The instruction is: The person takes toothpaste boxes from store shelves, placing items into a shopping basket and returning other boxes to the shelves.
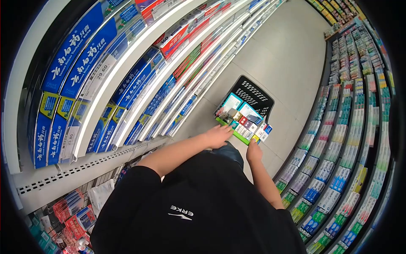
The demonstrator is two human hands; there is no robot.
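In front of me stands a black shopping cart (265, 98) with perforated sides and a green handle bar (241, 138) at its near edge. My left hand (219, 135) is closed over the left part of that bar. At the bar's right end is my right hand (253, 150), its fingers curled and partly hidden. Several small boxed goods (245, 122) fill the near part of the cart, white, teal, dark red and blue among them. Two light-blue and white panels (232, 103) show behind these boxes; I cannot make out what they are.
To the left rises a shelf with blue toothpaste boxes (72, 55), red boxes (184, 36) and price tags (99, 76). Packaged goods (80, 218) hang low at the left. Along the right runs another shelf of toothbrush packs (338, 182). A tiled floor (275, 55) lies between.
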